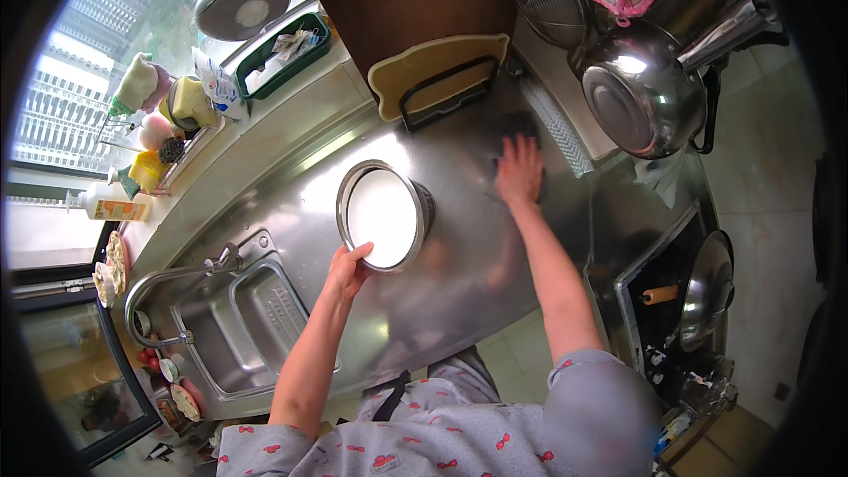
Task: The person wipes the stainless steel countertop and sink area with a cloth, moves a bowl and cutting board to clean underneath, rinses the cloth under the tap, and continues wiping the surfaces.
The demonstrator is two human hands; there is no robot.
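Observation:
A round metal container (424,212) with a white, flat inside or content stands on the stainless steel counter (457,278). My left hand (351,271) grips its near rim, thumb over the edge. Further right, my right hand (521,171) lies palm down with fingers spread on or just above the counter; a dark patch shows round its fingertips, and I cannot tell whether that is a cloth or a shadow. Beyond the container, a cutting board (437,63) leans upright in a black rack (450,104).
A steel sink (225,344) with a curved faucet (142,285) lies at the left. A shiny kettle (636,99) stands at the upper right, above a stove with a lidded pan (707,291). Sponges (149,169) and a green tray (318,46) line the window ledge.

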